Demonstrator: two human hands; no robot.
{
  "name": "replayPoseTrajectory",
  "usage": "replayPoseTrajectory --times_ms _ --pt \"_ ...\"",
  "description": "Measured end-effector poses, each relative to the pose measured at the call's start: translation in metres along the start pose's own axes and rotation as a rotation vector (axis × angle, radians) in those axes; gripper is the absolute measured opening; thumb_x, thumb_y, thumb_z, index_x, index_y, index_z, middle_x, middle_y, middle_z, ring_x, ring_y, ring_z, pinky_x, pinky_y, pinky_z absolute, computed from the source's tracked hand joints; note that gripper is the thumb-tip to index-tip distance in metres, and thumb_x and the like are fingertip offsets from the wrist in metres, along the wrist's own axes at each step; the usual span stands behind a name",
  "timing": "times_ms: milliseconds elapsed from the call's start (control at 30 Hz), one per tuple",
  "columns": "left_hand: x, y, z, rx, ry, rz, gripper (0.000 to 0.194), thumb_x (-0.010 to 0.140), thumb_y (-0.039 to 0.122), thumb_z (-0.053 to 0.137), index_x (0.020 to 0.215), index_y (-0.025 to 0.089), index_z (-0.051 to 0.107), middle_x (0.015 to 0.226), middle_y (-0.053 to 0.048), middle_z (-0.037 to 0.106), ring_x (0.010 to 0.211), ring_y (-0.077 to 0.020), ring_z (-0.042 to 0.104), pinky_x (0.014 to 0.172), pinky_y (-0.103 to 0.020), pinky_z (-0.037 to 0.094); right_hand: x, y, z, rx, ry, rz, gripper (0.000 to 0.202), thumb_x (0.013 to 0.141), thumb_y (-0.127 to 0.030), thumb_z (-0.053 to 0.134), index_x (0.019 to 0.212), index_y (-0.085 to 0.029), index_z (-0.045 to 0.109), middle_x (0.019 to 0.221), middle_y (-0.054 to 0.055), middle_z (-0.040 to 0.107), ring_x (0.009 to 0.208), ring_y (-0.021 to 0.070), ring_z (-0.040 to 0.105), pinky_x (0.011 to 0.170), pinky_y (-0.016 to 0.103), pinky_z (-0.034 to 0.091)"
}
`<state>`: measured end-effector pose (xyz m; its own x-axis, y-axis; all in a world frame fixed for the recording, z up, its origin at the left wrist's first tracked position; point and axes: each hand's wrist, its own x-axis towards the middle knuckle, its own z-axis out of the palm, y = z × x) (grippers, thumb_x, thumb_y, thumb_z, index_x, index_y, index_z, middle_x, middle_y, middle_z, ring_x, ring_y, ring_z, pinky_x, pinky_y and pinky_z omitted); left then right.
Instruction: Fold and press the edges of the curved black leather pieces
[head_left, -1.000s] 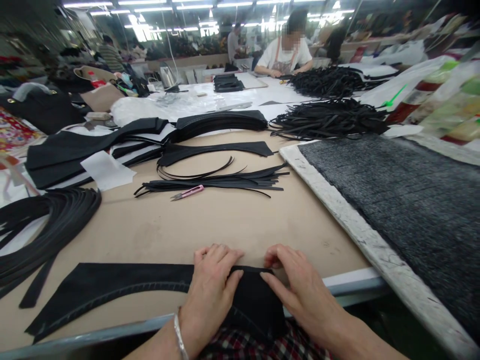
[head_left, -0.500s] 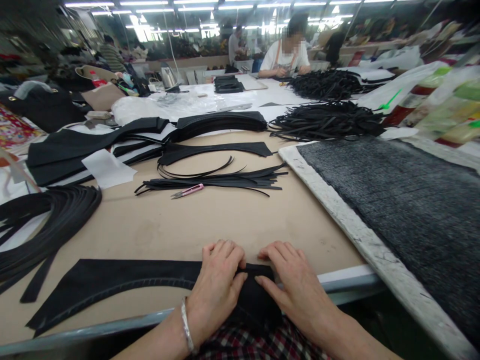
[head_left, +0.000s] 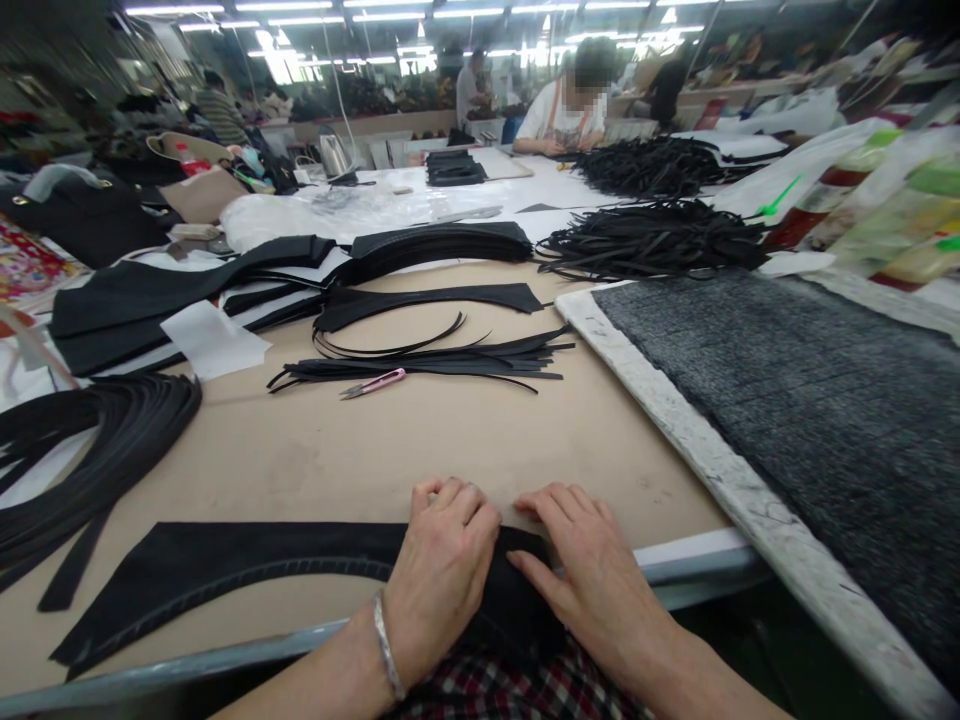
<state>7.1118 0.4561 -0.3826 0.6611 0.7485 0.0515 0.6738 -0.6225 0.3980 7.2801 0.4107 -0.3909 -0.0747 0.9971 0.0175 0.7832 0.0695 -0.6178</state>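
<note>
A long curved black leather-like piece (head_left: 217, 548) lies along the table's front edge, with a pale ribbed line on its inner curve. Its right end droops over the edge towards my lap. My left hand (head_left: 446, 555), wearing a silver bangle, is closed on the piece's top edge, with the fingers curled and the thumb mostly hidden. Just to the right, my right hand (head_left: 585, 555) grips the same edge between a bent thumb and fingers. Beyond my hands lie pink-handled thread snips (head_left: 381, 381) beside a bundle of thin black strips (head_left: 450, 364).
Another curved black piece (head_left: 427, 298) lies behind the strips, before a stack of similar pieces (head_left: 442, 242). Coiled black strips (head_left: 142, 430) lie at left. A white-edged board with dark fabric (head_left: 780, 380) stands at right. Bottles (head_left: 847, 190) and a co-worker (head_left: 566, 110) are farther back.
My left hand has rolled over the leather piece's edge, tucking its thumb out of sight and shifting slightly right. The right hand has hardly moved. The co-worker leans lower.
</note>
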Motion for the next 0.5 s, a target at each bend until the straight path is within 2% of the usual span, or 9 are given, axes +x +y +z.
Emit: replayPoseTrajectory --times_ms 133,233,300,367,500 --pt "0.005 0.003 -0.007 -0.194 0.084 -0.113 0.017 0.089 0.009 0.046 0.079 0.019 0.054 0.084 0.001 0.056 0.086 -0.0169 0.049 0.083 -0.037 0.03 0.005 -0.005 -0.005 0.138 -0.019 0.121 0.03 0.079 -0.023 0.07 0.107 -0.02 0.059 0.096 0.004 0.064 0.089 0.023 0.055 0.081 0.038 0.038" --pt "0.008 0.005 -0.014 -0.326 0.091 -0.206 0.014 0.084 0.008 0.052 0.075 0.019 0.054 0.079 0.002 0.055 0.083 -0.0157 0.05 0.079 -0.034 0.031 0.008 -0.009 -0.006 0.297 -0.092 0.217 0.01 0.083 -0.029 0.063 0.089 -0.021 0.063 0.072 -0.002 0.061 0.07 0.0178 0.054 0.065 0.029 0.037" --pt "0.01 0.004 -0.019 -0.378 0.086 -0.248 0.013 0.082 0.009 0.052 0.072 0.018 0.053 0.077 0.002 0.055 0.082 -0.0156 0.05 0.078 -0.033 0.032 0.009 -0.008 -0.005 0.426 -0.127 0.251 0.016 0.085 -0.031 0.058 0.074 -0.02 0.06 0.061 -0.004 0.053 0.06 0.0143 0.048 0.055 0.026 0.032" --pt "0.012 0.001 -0.024 -0.436 0.072 -0.282 0.013 0.079 0.009 0.051 0.07 0.018 0.053 0.076 0.003 0.055 0.079 -0.0153 0.05 0.077 -0.032 0.032 0.009 -0.005 -0.004 0.552 -0.143 0.268 0.02 0.083 -0.033 0.057 0.069 -0.018 0.057 0.06 -0.004 0.05 0.059 0.0126 0.045 0.053 0.024 0.03" --pt "0.019 -0.013 -0.035 -0.634 -0.019 -0.357 0.011 0.076 0.015 0.05 0.066 0.017 0.054 0.068 0.003 0.054 0.07 -0.0145 0.05 0.07 -0.028 0.035 0.007 0.001 -0.004 0.79 -0.26 0.295 0.02 0.079 -0.035 0.06 0.073 -0.016 0.057 0.066 -0.001 0.056 0.061 0.0129 0.048 0.054 0.023 0.033"
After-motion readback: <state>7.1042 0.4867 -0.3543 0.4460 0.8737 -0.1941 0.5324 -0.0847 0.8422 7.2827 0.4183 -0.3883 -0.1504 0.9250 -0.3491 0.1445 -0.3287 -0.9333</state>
